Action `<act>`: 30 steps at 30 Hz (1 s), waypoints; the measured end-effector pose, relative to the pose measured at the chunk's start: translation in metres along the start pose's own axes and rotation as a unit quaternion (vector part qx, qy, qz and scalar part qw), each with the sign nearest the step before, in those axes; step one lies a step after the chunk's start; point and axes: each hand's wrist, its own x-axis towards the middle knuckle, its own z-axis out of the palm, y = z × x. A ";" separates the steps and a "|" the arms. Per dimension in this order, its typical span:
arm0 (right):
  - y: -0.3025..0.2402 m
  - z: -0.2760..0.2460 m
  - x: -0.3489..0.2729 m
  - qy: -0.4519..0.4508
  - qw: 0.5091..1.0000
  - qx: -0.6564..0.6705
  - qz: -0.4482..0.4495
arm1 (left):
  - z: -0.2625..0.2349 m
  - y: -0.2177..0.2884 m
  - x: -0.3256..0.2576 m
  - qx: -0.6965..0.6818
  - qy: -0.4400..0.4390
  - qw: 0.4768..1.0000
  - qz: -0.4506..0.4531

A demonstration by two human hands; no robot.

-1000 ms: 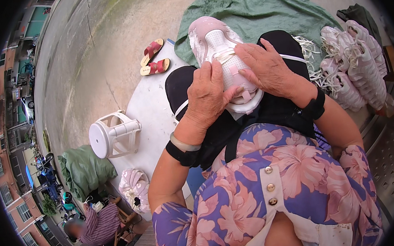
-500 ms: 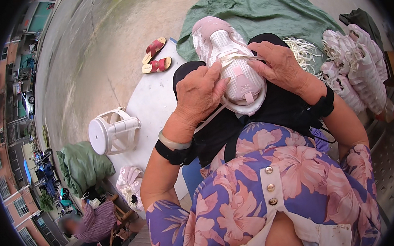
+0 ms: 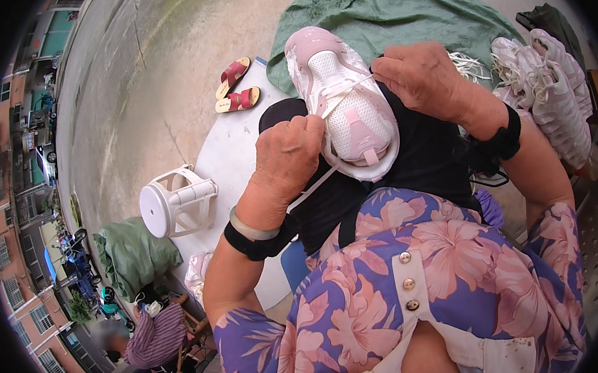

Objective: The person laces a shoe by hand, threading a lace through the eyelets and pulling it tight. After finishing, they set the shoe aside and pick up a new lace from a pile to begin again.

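Note:
A white and pink sneaker rests on my lap between my black-clad thighs, its toe pointing away from me. A white shoelace runs across its upper, just beyond the mesh tongue. Closed in a fist, my left hand grips the lace at the shoe's left side. On the other side, my right hand is also closed, with the lace stretched from its fingertips back to the shoe. A loose lace length hangs below my left hand toward my thigh.
White laces lie on green cloth at the far right, beside a pile of pale sneakers. Red sandals and a white stool are at left. Another person in a striped top sits lower left, near a green bundle.
My hands have drawn apart, the left toward me and outward, the right up and to the right. The lace between them is pulled tighter across the sneaker, and its tongue is less covered.

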 end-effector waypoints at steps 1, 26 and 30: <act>0.000 0.001 -0.004 0.001 1.000 0.003 -0.001 | 0.002 0.001 -0.004 -0.004 -0.010 1.000 -0.014; 0.212 -0.073 -0.317 0.016 0.933 -0.045 0.357 | -0.019 -0.156 -0.239 0.071 0.034 0.929 -0.362; 0.258 -0.135 -0.365 0.000 0.918 -0.153 0.366 | -0.046 -0.195 -0.298 0.077 0.054 0.896 -0.434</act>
